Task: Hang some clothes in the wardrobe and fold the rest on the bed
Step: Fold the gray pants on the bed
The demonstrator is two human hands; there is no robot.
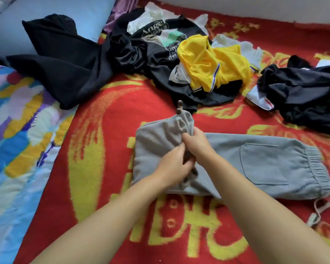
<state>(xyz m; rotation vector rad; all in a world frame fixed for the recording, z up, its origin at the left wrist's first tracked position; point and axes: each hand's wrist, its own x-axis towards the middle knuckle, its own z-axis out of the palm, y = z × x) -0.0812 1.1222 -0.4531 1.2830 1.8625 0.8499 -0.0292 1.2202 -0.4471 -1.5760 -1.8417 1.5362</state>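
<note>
At the far left a multicoloured quilt (17,130) covers the bed's edge, with a pale blue pillow (51,12) above it. A black garment (65,67) sprawls from the pillow onto the red and yellow blanket (103,149). Next to it, toward the middle, lies a heap: a black printed T-shirt (156,54) with a yellow jersey (213,63) crumpled on top and white cloth showing beneath.

In the centre, the grey sweatpants (265,159) lie flat on the blanket, legs folded over toward the left, elastic waistband at the right with a drawstring (318,210) trailing off its lower corner. The left hand (173,166) sits on the folded part, fingers curled into the fabric near the fold. The right hand (196,143) touches it just above, pinching a bunched corner of the grey cloth. Both forearms reach in from the bottom.

At the far right another dark garment (309,96) lies in a pile.
</note>
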